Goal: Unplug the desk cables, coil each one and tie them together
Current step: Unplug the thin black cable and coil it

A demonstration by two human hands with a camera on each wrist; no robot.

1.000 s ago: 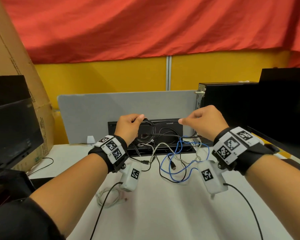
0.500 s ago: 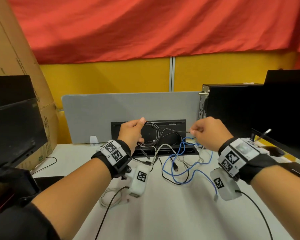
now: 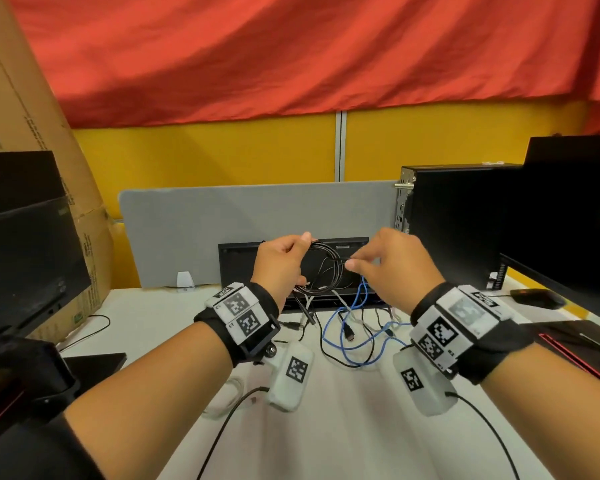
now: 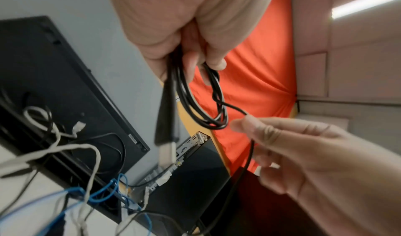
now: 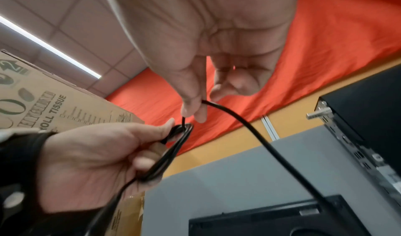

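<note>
My left hand [image 3: 284, 265] grips a coil of thin black cable [image 3: 328, 268] held up above the desk; in the left wrist view the black cable coil [image 4: 204, 102] hangs from the fingers and its USB plug [image 4: 166, 154] dangles below. My right hand [image 3: 368, 263] pinches the same cable's loose strand [image 5: 249, 124] between thumb and forefinger, right beside the coil. Blue cable [image 3: 357, 327], white cable [image 3: 347, 306] and more black cable [image 3: 329, 351] lie tangled on the white desk [image 3: 343, 427] below the hands.
A black cable box [image 3: 291, 251] stands open at the desk's back, in front of a grey divider [image 3: 222, 230]. A black PC tower [image 3: 451, 220] and monitor [image 3: 575, 216] stand right, another monitor [image 3: 25, 237] and cardboard box [image 3: 25, 109] left. A coiled white cable [image 3: 227, 396] lies near my left wrist.
My right hand has moved left, up to the coil in my left hand, bringing the black strand with it. Both hands have risen slightly.
</note>
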